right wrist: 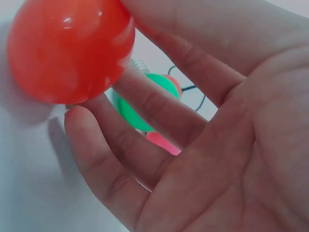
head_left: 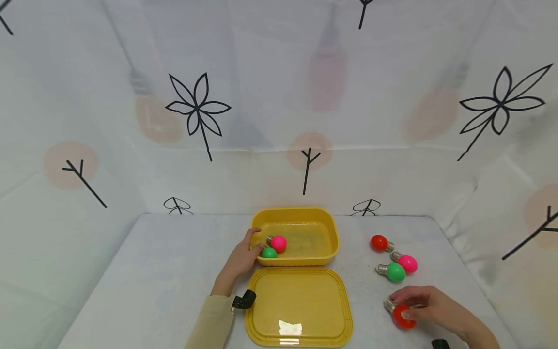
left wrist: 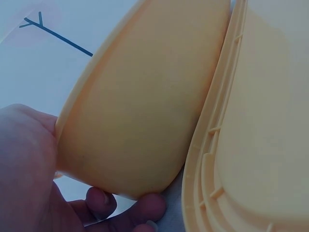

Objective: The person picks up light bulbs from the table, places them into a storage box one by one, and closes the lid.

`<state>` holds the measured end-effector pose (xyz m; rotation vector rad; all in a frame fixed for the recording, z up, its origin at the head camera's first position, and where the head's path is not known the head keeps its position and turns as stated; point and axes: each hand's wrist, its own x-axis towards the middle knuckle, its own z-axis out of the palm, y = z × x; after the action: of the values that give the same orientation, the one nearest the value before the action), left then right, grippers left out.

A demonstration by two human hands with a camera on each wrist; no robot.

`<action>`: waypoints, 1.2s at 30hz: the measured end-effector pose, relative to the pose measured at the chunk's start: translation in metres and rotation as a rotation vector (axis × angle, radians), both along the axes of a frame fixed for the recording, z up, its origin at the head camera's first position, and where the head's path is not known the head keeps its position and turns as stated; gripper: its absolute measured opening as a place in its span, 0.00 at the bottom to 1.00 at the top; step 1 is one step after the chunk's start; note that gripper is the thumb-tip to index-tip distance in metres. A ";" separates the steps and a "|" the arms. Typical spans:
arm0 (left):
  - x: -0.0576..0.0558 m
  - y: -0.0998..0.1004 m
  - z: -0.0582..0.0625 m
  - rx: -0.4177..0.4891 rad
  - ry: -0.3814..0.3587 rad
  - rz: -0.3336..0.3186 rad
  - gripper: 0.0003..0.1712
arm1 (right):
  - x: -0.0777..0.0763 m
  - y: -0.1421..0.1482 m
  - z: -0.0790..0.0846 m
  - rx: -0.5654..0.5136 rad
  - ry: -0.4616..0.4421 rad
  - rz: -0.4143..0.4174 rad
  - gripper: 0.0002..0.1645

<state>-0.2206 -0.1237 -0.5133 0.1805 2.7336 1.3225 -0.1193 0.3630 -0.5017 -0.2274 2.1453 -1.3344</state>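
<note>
My left hand [head_left: 241, 258] grips the left side of a yellow plastic container [head_left: 305, 261], thumb over the rim. In the left wrist view its fingers [left wrist: 147, 208] curl against the outer wall [left wrist: 140, 106]. Inside the container, a pink light bulb [head_left: 279, 244] and a green light bulb [head_left: 269, 252] lie by the left wall. Over on the right, my right hand [head_left: 444, 310] pinches a red light bulb [head_left: 402, 317] by its round part, with the metal screw base pointing back left. The right wrist view shows that red bulb [right wrist: 70, 48] close up between thumb and fingers.
In front of the container lies a flat yellow lid [head_left: 301, 295]. Beyond the right hand, another red bulb [head_left: 379, 243], a pink bulb [head_left: 408, 263] and a green bulb [head_left: 396, 272] lie grouped on the white table. White patterned cloth [head_left: 270, 179] rises behind and at both sides.
</note>
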 end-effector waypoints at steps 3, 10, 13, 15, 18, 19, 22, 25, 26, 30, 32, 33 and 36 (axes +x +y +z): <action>0.000 0.000 0.000 -0.001 -0.004 0.000 0.27 | 0.000 -0.001 -0.001 0.015 0.016 0.007 0.13; 0.001 0.001 0.000 0.006 -0.005 0.001 0.27 | 0.000 0.002 -0.001 -0.022 -0.001 0.032 0.15; 0.001 0.001 -0.001 0.010 -0.003 0.003 0.26 | 0.001 0.003 -0.001 -0.050 -0.015 0.058 0.18; 0.001 0.001 -0.002 0.011 -0.001 0.003 0.26 | 0.001 0.004 -0.001 -0.064 -0.019 0.074 0.19; 0.001 0.001 -0.003 0.009 0.001 0.003 0.26 | 0.002 0.005 -0.001 -0.080 -0.030 0.076 0.20; 0.001 0.001 -0.003 0.007 0.002 0.002 0.26 | 0.003 0.006 -0.002 -0.085 -0.033 0.075 0.20; 0.001 0.001 -0.002 0.007 0.005 0.004 0.26 | 0.004 0.006 -0.001 -0.095 -0.047 0.062 0.20; 0.000 0.001 -0.002 0.010 0.006 0.004 0.26 | 0.005 0.007 0.000 -0.109 -0.059 0.055 0.19; 0.000 0.001 -0.002 0.011 0.007 0.004 0.26 | 0.005 0.007 0.000 -0.115 -0.061 0.056 0.19; 0.000 0.001 -0.002 0.008 0.011 0.001 0.26 | 0.006 0.008 0.001 -0.150 -0.061 0.076 0.19; 0.001 0.001 -0.002 0.007 0.008 0.001 0.26 | 0.006 0.008 0.001 -0.166 -0.059 0.084 0.19; 0.001 0.001 -0.002 0.007 0.006 0.002 0.25 | 0.006 0.008 0.001 -0.170 -0.058 0.085 0.19; 0.001 0.001 -0.001 0.008 -0.003 0.005 0.25 | 0.006 0.008 0.002 -0.170 -0.060 0.075 0.19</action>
<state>-0.2194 -0.1226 -0.5138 0.1729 2.7289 1.3338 -0.1128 0.3711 -0.5000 -0.3277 1.9565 -1.4619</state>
